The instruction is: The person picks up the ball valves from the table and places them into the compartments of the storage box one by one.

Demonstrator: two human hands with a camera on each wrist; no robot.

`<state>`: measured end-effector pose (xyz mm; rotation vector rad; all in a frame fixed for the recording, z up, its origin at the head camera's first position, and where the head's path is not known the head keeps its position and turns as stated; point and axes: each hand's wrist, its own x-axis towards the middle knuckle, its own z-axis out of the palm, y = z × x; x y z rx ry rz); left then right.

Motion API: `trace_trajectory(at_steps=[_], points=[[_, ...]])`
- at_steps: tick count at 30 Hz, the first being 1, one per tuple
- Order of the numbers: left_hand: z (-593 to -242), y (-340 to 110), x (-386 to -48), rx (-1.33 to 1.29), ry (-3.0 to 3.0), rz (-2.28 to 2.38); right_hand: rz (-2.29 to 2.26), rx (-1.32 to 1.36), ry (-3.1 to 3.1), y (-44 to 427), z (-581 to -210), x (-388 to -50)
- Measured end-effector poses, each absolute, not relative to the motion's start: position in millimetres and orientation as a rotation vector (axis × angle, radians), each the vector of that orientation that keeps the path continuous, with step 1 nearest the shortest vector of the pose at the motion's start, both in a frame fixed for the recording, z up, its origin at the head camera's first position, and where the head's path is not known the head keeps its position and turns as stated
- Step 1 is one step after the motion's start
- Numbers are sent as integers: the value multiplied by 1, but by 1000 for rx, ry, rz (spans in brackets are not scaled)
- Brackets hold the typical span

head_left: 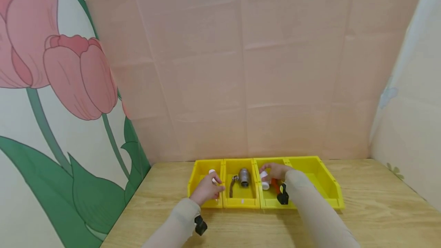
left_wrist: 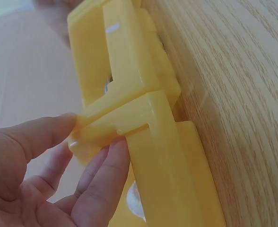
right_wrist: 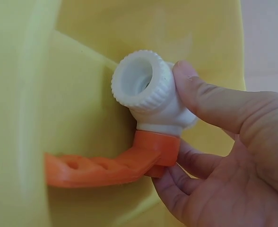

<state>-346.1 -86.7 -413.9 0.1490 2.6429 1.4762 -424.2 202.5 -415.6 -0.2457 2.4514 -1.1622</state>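
Note:
My right hand holds a white plastic ball valve inside the third yellow bin. The thumb lies against its white body and the fingers curl behind its base. The valve's orange lever handle points away from the palm, and its ribbed round opening shows. My left hand pinches the rim of the leftmost yellow bin where it meets its neighbour. Behind that hand, a white piece in the leftmost bin is mostly hidden.
A grey metal fitting and a small valve with a brownish lever lie in the second bin. The wider rightmost bin adjoins the third. The bins stand in a row on a wooden table, before a pinkish covered wall.

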Motion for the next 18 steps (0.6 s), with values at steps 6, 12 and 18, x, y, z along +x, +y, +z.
trace_trajectory(at_steps=[6,12,18], points=[[-415,-89,-345,153,2646,1465,-1121,-237,2476,202,-421,-428],[-415,-91,-341,152,2629,1468,-1060,-322,2523,202,-416,-421],[-413,-95,-336,173,2616,1477,-1121,-427,2519,210,-402,-413]])
